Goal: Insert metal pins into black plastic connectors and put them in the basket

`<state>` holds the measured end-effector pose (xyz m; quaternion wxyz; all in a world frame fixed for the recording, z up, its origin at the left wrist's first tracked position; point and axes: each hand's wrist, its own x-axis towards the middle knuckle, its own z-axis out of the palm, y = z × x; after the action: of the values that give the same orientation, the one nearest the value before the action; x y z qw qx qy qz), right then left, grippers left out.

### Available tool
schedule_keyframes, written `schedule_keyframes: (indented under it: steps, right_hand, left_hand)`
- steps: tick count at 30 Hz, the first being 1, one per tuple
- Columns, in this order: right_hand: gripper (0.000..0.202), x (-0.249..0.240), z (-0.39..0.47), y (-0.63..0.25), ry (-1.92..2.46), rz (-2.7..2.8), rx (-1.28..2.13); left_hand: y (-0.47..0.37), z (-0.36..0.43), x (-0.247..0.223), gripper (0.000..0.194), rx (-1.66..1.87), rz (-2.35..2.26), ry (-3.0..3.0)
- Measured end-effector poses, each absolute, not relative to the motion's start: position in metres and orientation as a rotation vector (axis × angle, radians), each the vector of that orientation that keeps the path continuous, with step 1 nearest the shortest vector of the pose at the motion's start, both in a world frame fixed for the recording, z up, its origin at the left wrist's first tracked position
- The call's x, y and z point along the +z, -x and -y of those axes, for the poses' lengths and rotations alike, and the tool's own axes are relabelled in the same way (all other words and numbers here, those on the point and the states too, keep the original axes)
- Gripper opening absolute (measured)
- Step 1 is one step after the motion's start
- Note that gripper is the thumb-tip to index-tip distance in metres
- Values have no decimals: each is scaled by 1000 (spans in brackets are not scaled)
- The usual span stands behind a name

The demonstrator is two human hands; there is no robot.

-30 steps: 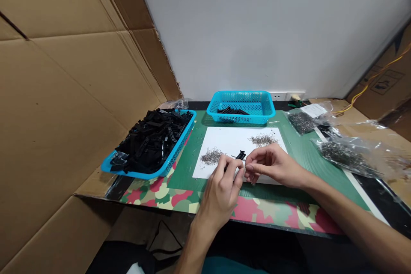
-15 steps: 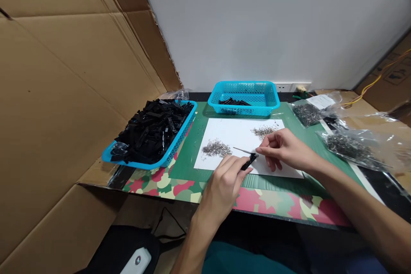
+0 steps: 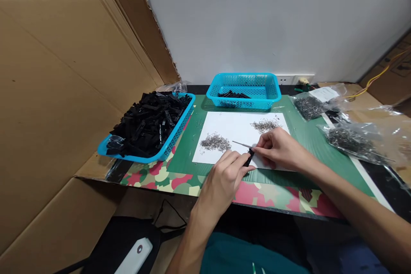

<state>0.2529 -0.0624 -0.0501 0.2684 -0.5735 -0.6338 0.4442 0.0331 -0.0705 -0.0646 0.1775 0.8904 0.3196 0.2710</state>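
Black part (image 3: 249, 157), one, slim: on my head view I find it over the near edge of the white paper, between the two hands, its far end showing beyond the fingers. Left hand (image 3: 225, 173), one: clamped on the black part, back of the hand up. Right hand (image 3: 276, 149), one: thumb and fingertips pinched on one end of a thin metal rod (image 3: 242, 144), just beside the far end of the part. The hands are close to one another; I cannot tell whether the right fingertips also touch the black part.

White paper (image 3: 236, 124), one sheet, flat on the table (image 3: 180, 185), which has a green top and a camouflage-patterned front edge. Small metal pieces, two piles on the sheet: left pile (image 3: 215, 142), near the free tip of the rod; right pile (image 3: 265, 126), beyond the right hand. They are too fine for me to make out singly.

Blue baskets, two: left basket (image 3: 176, 135), heaped above its rim with black pieces (image 3: 149, 124); far basket (image 3: 244, 103), with a few black pieces (image 3: 236, 94) at its left side.

Clear bags, two, on the right of the table: far bag (image 3: 308, 107), with a white label (image 3: 324, 93), and near bag (image 3: 346, 139), each holding small metal pieces.
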Motion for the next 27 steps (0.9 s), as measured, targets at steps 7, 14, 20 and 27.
schedule_keyframes:
  steps: [7,14,20,27]
  right_hand:
    - [28,-48,64,-246,1607,1774,994]
    - [33,-51,66,-245,1592,1805,927]
    - [37,-51,60,-253,1501,1824,1031]
    - [24,-47,57,-260,1602,1877,637]
  left_hand:
    - [-33,71,-65,21,759,-939,-2536]
    - [-33,70,-65,20,773,-939,-2514]
    - [-33,70,-63,21,780,-958,-2495]
    - [-31,71,-62,21,766,-984,-2497]
